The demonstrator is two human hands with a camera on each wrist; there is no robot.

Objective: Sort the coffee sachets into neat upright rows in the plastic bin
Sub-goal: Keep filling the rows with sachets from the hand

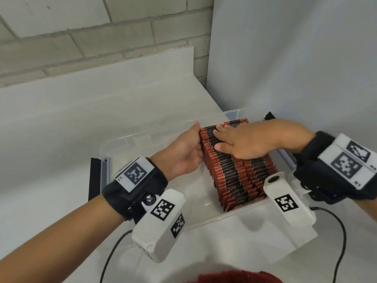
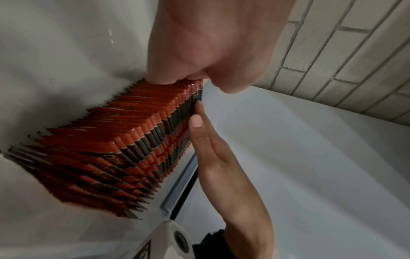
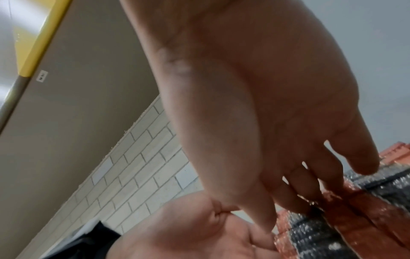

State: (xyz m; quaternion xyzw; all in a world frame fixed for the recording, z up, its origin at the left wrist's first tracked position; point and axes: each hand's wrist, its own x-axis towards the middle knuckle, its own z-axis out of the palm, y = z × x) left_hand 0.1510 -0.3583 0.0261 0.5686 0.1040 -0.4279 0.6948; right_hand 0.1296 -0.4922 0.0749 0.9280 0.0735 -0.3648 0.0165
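Note:
Red and black coffee sachets (image 1: 234,172) stand on edge in tight rows inside the clear plastic bin (image 1: 130,137). My left hand (image 1: 183,152) presses against the left side of the rows near their far end, thumb up. In the left wrist view the left hand (image 2: 210,43) touches the red ends of the sachets (image 2: 133,140). My right hand (image 1: 244,139) lies flat on top of the rows with straight fingers. In the left wrist view the right hand (image 2: 213,149) rests its fingertips on the black bands. The right wrist view shows the right hand (image 3: 255,105) over the sachets (image 3: 321,236), close to the left hand (image 3: 188,236).
The bin sits on a white table against a brick wall (image 1: 61,37). A pale panel (image 1: 285,58) stands to the right. A black and grey latch (image 1: 98,176) juts from the bin's left end. Cables (image 1: 110,256) trail over the near table.

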